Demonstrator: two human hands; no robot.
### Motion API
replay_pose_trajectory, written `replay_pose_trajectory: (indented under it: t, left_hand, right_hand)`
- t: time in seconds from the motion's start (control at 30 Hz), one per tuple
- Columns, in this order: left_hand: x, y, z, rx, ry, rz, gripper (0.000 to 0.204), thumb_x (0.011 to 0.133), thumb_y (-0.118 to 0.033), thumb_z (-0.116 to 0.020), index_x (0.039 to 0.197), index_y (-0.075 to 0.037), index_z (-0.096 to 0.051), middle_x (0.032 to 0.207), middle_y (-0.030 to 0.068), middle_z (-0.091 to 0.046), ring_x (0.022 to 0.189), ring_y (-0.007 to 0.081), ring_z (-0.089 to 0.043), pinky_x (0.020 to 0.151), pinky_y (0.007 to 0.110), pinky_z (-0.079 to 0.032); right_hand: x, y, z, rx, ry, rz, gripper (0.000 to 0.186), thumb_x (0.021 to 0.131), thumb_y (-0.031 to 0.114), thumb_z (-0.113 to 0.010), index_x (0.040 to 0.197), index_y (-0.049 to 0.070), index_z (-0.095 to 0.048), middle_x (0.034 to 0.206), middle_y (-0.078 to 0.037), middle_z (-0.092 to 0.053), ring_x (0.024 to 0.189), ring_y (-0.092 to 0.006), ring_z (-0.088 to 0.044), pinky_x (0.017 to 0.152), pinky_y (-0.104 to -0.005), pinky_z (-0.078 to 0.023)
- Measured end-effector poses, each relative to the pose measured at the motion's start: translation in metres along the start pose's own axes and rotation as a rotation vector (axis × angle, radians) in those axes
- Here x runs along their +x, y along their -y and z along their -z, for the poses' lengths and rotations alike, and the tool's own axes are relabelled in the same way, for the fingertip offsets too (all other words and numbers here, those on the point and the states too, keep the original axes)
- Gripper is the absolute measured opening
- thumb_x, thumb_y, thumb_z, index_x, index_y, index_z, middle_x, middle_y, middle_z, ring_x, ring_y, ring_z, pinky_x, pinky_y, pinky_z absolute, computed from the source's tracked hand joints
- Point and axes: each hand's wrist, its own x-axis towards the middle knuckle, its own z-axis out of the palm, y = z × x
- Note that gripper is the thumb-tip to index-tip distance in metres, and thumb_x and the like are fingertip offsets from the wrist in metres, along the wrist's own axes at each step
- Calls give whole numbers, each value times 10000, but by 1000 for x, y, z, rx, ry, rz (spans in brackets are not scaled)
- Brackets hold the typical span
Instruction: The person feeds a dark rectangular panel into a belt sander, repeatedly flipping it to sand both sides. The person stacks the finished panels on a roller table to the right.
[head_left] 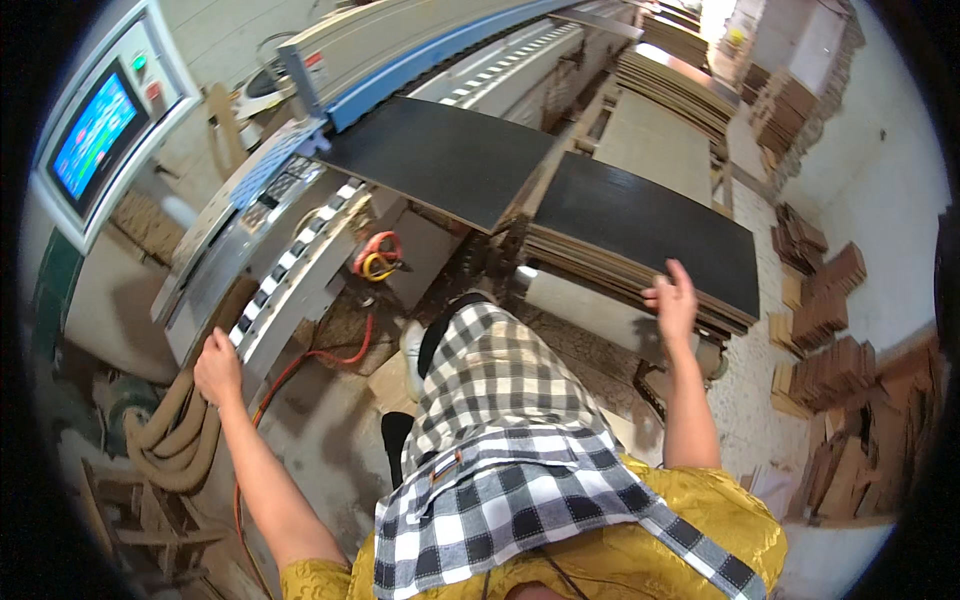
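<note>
My left hand [218,368] is at the near end of the machine's roller rail [295,258], its fingers curled in. Whatever may be in them is hidden. A narrow brown strip [232,303] lies beside the rail, just above that hand. My right hand [675,298] is at the near edge of a stack of black-faced boards [650,225], fingers apart, holding nothing. Whether it touches the top board cannot be told. Another black board [440,155] lies flat across the machine's feed side, its far edge against the long blue and grey beam [420,65].
A control screen [97,133] stands at the far left. Below the rail are a red and yellow coiled hose [378,257] and a ribbed tan hose [175,440]. More board stacks [675,85] stand far right. Brown pieces [835,370] are piled along the right wall.
</note>
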Motion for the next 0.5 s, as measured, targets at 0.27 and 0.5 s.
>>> replay_pose_trajectory:
  t: [0.27,0.5]
  left_hand:
    - [8,6,-21,-33,-163,-120,485,891,-397,-328,800,-29,-631,770,218,-608,715,389,-576,650,480,-431]
    - [3,0,-14,-17,-183,-142,457,891,-375,-352,778,-30,-629,745,216,-607,696,388,-578,636,475,-436]
  right_hand:
    - [20,-29,172,-86,-702,-218,500,855,292,-543,1272,50,-407,617,-68,-608,475,-84,-497,477,-225,-409]
    - [11,-47,161,-94,-760,-105,381,845,255,-565,1153,33,-536,837,-73,-625,537,-84,-504,489,-228,-418]
